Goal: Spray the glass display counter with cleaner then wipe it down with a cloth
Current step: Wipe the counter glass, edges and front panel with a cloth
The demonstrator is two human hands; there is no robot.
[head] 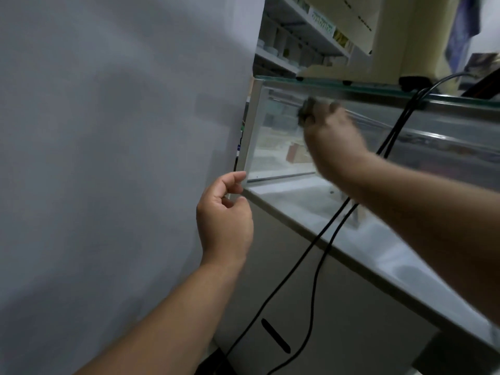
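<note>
The right hand, blurred, appears clamped on a dark cloth against the glass display counter. The left hand hangs loosely curled, empty, near the frame corner.

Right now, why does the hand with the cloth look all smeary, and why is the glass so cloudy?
In the head view, the right hand and the dark cloth are smeared by motion blur, while the left hand looks sharper. The display counter glass looks hazy with pale reflections, the light is dim and greyish, and the wide lens bends the counter's edges.
</note>
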